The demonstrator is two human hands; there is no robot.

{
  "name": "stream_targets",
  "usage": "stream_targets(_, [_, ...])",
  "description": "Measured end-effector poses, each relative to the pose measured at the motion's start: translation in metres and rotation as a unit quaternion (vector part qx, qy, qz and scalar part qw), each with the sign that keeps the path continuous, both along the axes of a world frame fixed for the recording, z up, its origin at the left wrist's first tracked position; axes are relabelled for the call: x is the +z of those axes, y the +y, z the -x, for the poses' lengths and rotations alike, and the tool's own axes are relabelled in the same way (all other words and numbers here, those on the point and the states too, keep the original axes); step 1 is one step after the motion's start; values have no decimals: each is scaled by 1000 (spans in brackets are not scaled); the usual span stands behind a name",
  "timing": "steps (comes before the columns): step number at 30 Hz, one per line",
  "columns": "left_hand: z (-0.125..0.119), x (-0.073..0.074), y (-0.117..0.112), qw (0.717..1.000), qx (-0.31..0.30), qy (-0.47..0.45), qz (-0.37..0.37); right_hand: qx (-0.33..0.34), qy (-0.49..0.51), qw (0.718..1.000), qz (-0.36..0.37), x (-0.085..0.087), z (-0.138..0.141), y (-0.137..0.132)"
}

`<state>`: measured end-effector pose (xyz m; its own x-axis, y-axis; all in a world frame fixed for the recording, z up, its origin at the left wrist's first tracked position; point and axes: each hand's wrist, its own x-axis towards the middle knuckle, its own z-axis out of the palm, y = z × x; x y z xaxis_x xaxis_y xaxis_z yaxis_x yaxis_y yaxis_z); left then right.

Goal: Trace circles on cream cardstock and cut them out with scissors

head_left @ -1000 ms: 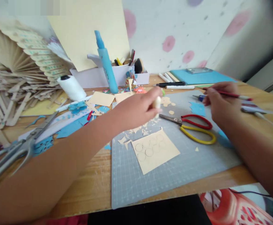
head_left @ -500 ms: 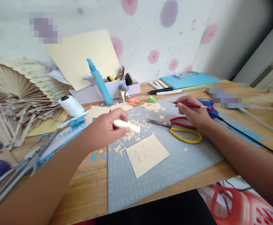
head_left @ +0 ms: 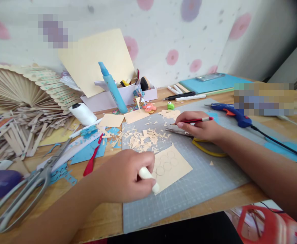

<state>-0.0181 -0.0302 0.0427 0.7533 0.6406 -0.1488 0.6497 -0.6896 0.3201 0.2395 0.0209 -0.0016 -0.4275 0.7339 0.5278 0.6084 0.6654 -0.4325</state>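
Note:
My left hand point(head_left: 128, 174) is closed around a small cream-white rod with a rounded end point(head_left: 145, 173); its exact kind I cannot make out. The rod's lower end is over the left part of a cream paper card point(head_left: 180, 167) with pencilled circles, and the hand hides that card's left corner. Pinched in my right hand point(head_left: 201, 128) is a red pencil point(head_left: 195, 120), its tip pointing left. Beneath that hand lies a pair of scissors with a yellow handle point(head_left: 201, 148), partly covered. The card rests on a grey cutting mat point(head_left: 201, 183).
Cream paper scraps point(head_left: 145, 139) are strewn behind the card. A blue glue gun point(head_left: 236, 113) with a cord lies at right. Large grey scissors point(head_left: 40, 183), a red tool point(head_left: 92, 159) and wooden sticks point(head_left: 16, 135) occupy the left. A blue marker point(head_left: 114, 91) stands at the back.
My left hand has come down and nearer with the rod, from above the scraps to the card. My right hand, still holding the pencil, has moved left and nearer, uncovering the glue gun.

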Motion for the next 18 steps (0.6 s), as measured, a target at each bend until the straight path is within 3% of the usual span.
stream_targets(6, [-5, -6, -16, 992, -31, 33, -120, -3, -26, 1000, 5, 0, 0, -4])
stream_targets(10, [-8, -5, -19, 986, -27, 41, -160, 22, -23, 999, 31, 5, 6, -8])
stream_targets(14, [-10, -4, -21, 986, -21, 46, -159, 101, 60, 989, 93, 11, 18, -24])
stream_targets(18, [-14, -2, -22, 990, 15, 32, -134, 239, 99, 941, 220, 9, 40, -45])
